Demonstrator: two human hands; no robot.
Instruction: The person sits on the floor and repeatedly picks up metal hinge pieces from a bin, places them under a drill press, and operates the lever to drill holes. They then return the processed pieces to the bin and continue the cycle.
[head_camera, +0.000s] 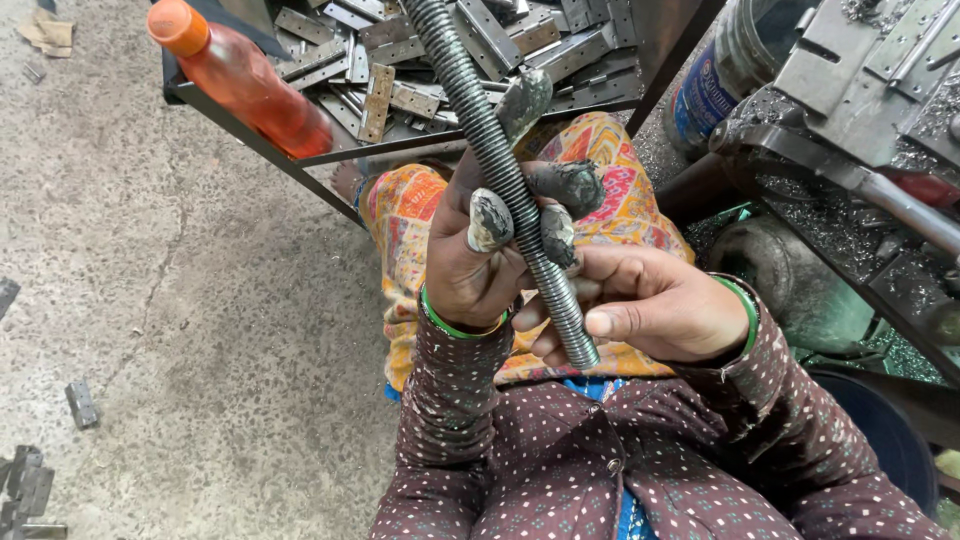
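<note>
The left hand (480, 255) is closed around a long, grey, threaded metal rod (500, 170), its grease-blackened fingers curled over the shaft about midway along the visible length; one fingertip (489, 220) sticks out on the near side and the index finger (524, 100) stretches up along the rod. The right hand (640, 305) grips the rod's lower end, thumb pressed flat beside the threads and fingers wrapped underneath, so both hands hold the same piece, touching each other. The rod runs tilted from the lower end near the person's lap up past the top edge of view, crossing in front of a dark metal-framed tray (250, 135). That tray holds a heap of flat, grey metal hinge plates (400, 60). An orange plastic bottle (240, 75) with an orange cap lies slanted across the tray's near rim. To the right stands a dirty jar (735, 60) beside a machine bed (870, 70) strewn with metal shavings. A few loose plates (80, 403) lie on the concrete floor (150, 280).
</note>
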